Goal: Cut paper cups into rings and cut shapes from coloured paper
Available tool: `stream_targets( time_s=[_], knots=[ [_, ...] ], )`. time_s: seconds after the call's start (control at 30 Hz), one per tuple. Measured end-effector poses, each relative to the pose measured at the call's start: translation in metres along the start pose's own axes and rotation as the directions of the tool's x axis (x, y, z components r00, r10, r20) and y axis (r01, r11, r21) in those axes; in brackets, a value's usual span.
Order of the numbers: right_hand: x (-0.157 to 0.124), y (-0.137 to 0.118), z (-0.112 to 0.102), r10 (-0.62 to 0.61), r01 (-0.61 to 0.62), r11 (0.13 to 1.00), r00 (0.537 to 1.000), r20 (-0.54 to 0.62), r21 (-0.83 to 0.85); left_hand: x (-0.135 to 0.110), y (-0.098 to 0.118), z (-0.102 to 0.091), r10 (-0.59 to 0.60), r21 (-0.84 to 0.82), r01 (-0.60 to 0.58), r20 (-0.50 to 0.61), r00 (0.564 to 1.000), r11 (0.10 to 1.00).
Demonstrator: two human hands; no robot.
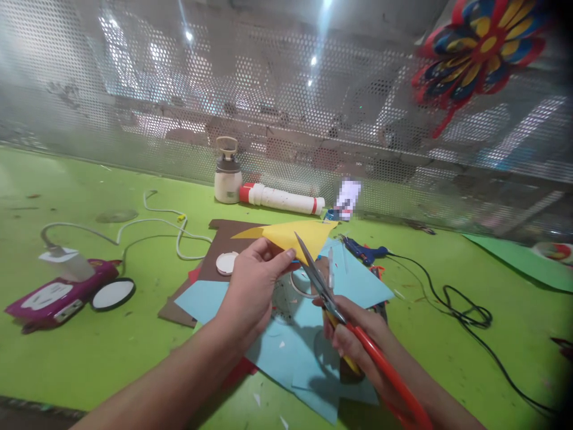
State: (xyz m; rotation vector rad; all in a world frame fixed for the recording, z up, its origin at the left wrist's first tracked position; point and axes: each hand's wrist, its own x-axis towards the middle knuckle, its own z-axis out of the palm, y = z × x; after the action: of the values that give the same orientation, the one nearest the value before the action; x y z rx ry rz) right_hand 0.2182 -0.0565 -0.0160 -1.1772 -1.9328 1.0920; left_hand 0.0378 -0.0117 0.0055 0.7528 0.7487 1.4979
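Observation:
My left hand (253,280) pinches a folded yellow paper sheet (295,236) and holds it above the table. My right hand (358,340) grips red-handled scissors (322,280), whose blades are spread with their tips at the yellow paper's lower edge. Beneath both hands lie light blue paper sheets (290,346) over a brown sheet (224,236). A roll of clear tape (304,283) rests on the blue paper just behind the scissors.
A green tabletop (111,352) holds a purple box with a white charger and cable (67,280), a white disc (113,294), a glue bottle (227,173), a white tube (282,199), a blue glue gun (364,251) with black cord (465,310). A perforated metal wall with a paper flower (478,48) stands behind.

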Motion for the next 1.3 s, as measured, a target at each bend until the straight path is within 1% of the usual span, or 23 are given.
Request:
stream_targets(
  time_s=[0.13,0.3,0.53,0.8,1.03,1.17,1.3],
  knots=[
    [-0.0008,0.0019,0.0001,0.001,-0.001,1.0,1.0,0.0,0.004,-0.0003,-0.0012,0.0004,0.019,-0.01,-0.019,-0.008,1.0,1.0],
    [-0.0016,0.0033,-0.0002,0.014,-0.014,1.0,1.0,0.002,-0.004,-0.0011,0.0002,0.0021,0.008,-0.018,-0.009,-0.027,1.0,1.0],
    [-0.0014,0.0003,-0.0026,0.015,-0.015,1.0,0.999,0.039,0.008,-0.0004,-0.0002,0.0008,0.005,-0.002,-0.005,-0.039,0.999,1.0],
    [-0.0007,-0.0002,-0.0071,0.008,-0.01,1.0,0.996,0.085,0.015,-0.0011,-0.0021,-0.0024,0.017,0.035,-0.017,-0.005,1.0,0.999],
    [0.0,0.005,-0.0076,0.015,-0.015,1.0,0.997,0.07,-0.003,0.0,-0.0023,-0.0023,0.048,0.072,-0.047,-0.023,0.999,0.996],
    [0.0008,0.0046,-0.0072,0.008,-0.007,1.0,0.997,0.072,-0.008,-0.0011,-0.0023,-0.0028,0.036,0.07,-0.035,-0.016,0.999,0.997],
    [0.0006,0.0027,-0.0062,0.003,-0.003,1.0,0.997,0.073,-0.004,-0.002,-0.0024,-0.0025,0.026,0.06,-0.024,-0.035,0.999,0.998]
  ],
)
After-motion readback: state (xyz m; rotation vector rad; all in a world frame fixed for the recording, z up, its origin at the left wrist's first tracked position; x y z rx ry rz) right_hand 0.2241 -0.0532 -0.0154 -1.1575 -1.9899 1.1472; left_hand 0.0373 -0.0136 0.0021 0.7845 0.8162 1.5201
